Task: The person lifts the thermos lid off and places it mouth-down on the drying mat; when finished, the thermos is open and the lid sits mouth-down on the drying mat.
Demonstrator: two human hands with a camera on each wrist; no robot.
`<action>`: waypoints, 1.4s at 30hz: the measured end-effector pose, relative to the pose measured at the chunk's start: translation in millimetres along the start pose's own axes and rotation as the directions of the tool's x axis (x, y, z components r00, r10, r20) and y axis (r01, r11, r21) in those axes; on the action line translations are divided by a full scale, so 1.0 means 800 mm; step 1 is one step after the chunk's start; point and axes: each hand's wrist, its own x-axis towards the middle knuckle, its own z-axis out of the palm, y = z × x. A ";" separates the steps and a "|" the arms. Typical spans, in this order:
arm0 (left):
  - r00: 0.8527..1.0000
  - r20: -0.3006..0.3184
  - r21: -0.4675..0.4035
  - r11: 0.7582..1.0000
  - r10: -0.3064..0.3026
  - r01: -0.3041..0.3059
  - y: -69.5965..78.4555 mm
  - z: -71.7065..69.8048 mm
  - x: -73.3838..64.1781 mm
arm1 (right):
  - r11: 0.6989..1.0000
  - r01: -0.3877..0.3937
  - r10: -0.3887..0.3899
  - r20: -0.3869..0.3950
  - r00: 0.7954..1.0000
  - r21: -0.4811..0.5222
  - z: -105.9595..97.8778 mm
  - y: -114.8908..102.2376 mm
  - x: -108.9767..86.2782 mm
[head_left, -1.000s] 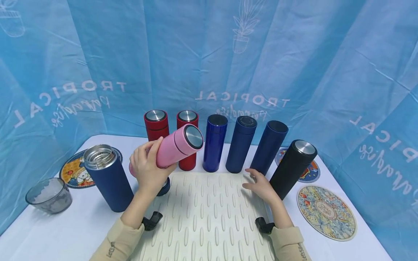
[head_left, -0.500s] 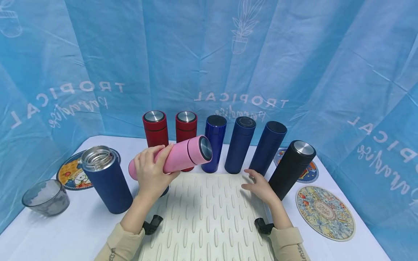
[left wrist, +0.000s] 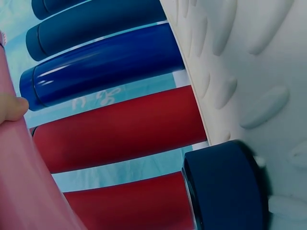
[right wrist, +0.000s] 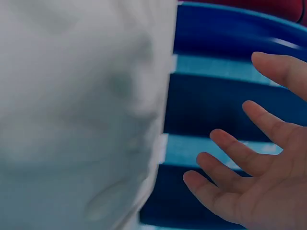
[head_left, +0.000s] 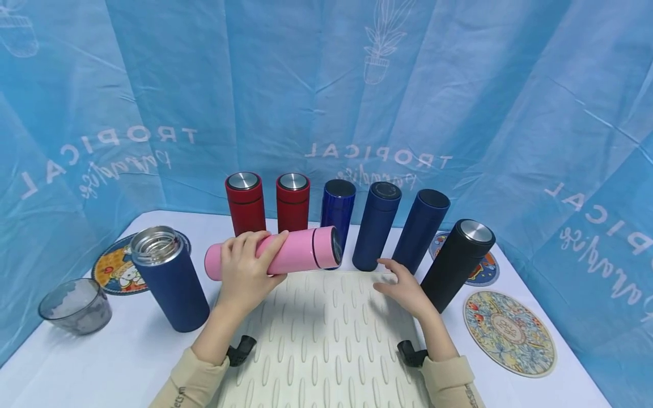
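Note:
My left hand (head_left: 247,276) grips a pink thermos flask (head_left: 298,251) round its body, holding it in the air. The flask lies almost level, its silver-topped lid end pointing right. In the left wrist view the flask (left wrist: 24,177) runs along the left edge, with a fingertip on it. My right hand (head_left: 405,288) holds nothing, its fingers spread, above the right far corner of the cream mat (head_left: 316,334). In the right wrist view those fingers (right wrist: 230,191) are apart. A navy flask (head_left: 419,229) and a black flask (head_left: 458,263) stand nearest to it.
Two red flasks (head_left: 245,207), a glossy blue flask (head_left: 343,207) and a navy flask (head_left: 376,226) stand along the back. At left are a lidless navy flask (head_left: 170,286), a glass bowl (head_left: 76,309) and a round coaster (head_left: 119,269). A navy cap (left wrist: 228,187) sits on the mat.
The pink flask has tipped from slanting upward to nearly level, its lid end moving right and down. My left hand has turned with it. The right hand has shifted slightly left.

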 end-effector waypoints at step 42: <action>0.950 0.169 0.028 0.963 0.261 -0.270 0.014 0.011 -0.006 | 0.904 -0.010 -0.127 0.292 0.948 0.426 0.020 -0.085 -0.012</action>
